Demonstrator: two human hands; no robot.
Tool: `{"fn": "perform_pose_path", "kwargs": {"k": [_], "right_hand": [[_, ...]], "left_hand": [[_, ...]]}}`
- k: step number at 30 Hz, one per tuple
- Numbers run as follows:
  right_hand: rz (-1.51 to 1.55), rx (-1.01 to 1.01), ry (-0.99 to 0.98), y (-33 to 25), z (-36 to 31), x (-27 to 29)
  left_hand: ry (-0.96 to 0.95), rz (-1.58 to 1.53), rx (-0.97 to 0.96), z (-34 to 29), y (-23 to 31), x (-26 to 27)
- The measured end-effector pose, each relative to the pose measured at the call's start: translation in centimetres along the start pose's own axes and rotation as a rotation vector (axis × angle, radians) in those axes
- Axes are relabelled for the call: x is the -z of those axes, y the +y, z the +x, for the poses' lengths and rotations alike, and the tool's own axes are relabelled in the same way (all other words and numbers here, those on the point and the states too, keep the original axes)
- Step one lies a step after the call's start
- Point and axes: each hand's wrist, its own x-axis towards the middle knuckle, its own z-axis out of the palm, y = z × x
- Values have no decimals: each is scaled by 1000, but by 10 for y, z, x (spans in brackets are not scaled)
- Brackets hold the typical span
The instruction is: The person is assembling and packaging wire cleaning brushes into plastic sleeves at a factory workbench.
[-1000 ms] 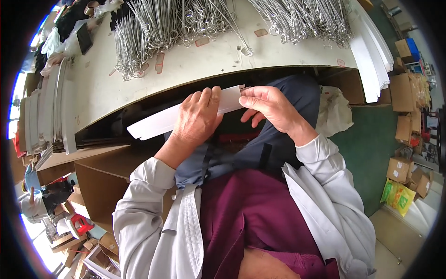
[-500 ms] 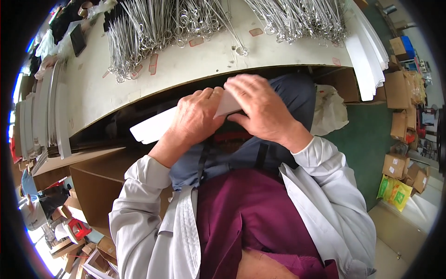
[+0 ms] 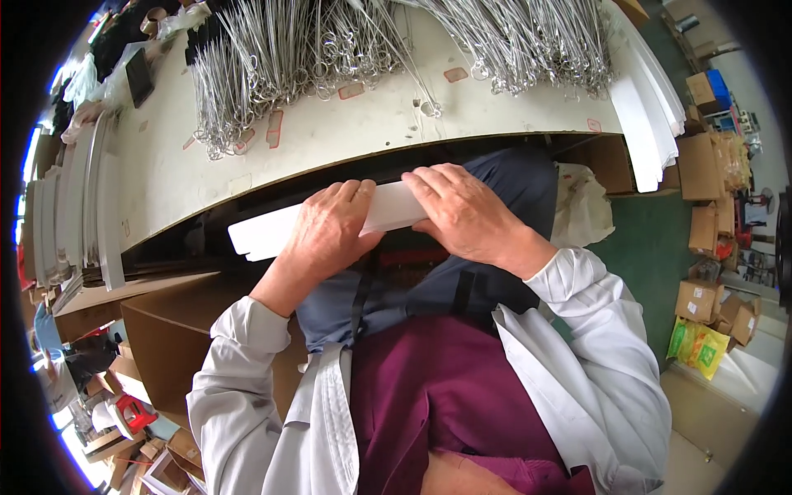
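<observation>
Begins at the far left with a left stack of white sleeves [image 3: 91, 206] at the edge of the pale table [image 3: 177, 194], then a big brown box [image 3: 177, 346] below. Continues, up on the table, to bundles of thin metal rods [image 3: 247, 70] with ring ends, well apart from both hands.

Comes next to the long white carton [image 3: 266, 231], held slightly aslant above the dark trousers [image 3: 516, 186], near the table's front edge, with its left end poking out past the left hand [image 3: 327, 223]. Clasped there with fingers curled over the upper edge and thumb toward the lower one, much as a second ago. Shows a wider bare stretch of carton between the hands than half a second ago.

Gripped at its right end by the right hand [image 3: 462, 213]: from loose fingers at the end a second ago, through a blurred pass over the top, to fingers together above and thumb below. Suggests a change from working at that end to steadying the carton from both sides. Cannot tell the state of the covered end.

Finishes at right with a crumpled pale bag [image 3: 584, 206] and a right stack of white sleeves [image 3: 648, 124].
</observation>
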Motion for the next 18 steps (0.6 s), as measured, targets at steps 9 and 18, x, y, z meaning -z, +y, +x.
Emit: {"fn": "perform_pose_path", "kwargs": {"k": [9,18], "right_hand": [[17,-12,-49,2,13,2],[-55,21,84,21,52,10]], "left_hand": [[74,7,2,0,8,15],[183,127,13,11,-27,38]]}}
